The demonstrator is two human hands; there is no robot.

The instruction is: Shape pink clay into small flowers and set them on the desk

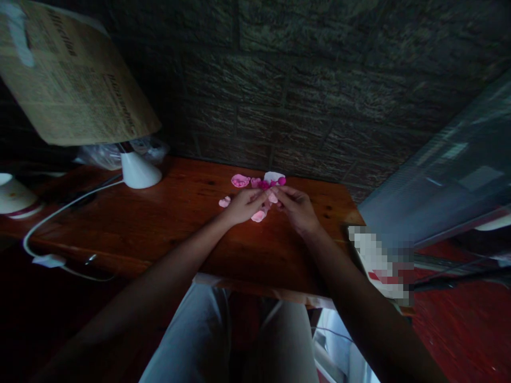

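My left hand and my right hand meet over the wooden table, fingertips pinched on a small pale pink piece that looks like soft modelling clay. Just below them lies a light pink lump. Off to the left of my left hand is a smaller pink lump. Behind my hands sit a pink dish-like piece filled with little balls, a magenta ball and a white piece. My fingers partly cover some darker magenta bits.
A table lamp with a newsprint shade stands on the left of the table, its white cord hanging over the front edge. Beyond it is a paper cup. A blurred-out box or booklet lies at the right edge. A dark brick wall rises behind.
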